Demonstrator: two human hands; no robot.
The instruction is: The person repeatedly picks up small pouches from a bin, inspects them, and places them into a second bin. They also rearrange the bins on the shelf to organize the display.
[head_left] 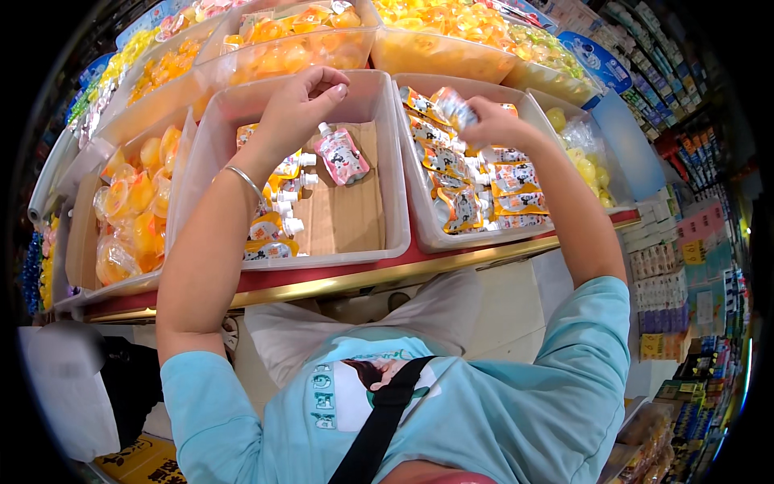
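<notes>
A shop shelf with a red and gold front edge is seen from above, carrying a row of clear plastic bins. The left hand is held over the middle bin, fingers curled loosely inward with the tips near the thumb; nothing is seen gripped in it, and a thin bangle is worn on its wrist. Just below it, a pink spouted pouch lies alone on the cardboard floor of that bin, while more pouches are stacked along the bin's left side. The right hand is closed around a small silvery packet, held above the right bin, which is filled with orange-and-white pouches. Bins of yellow and orange jelly cups are ranged to the left and behind.
</notes>
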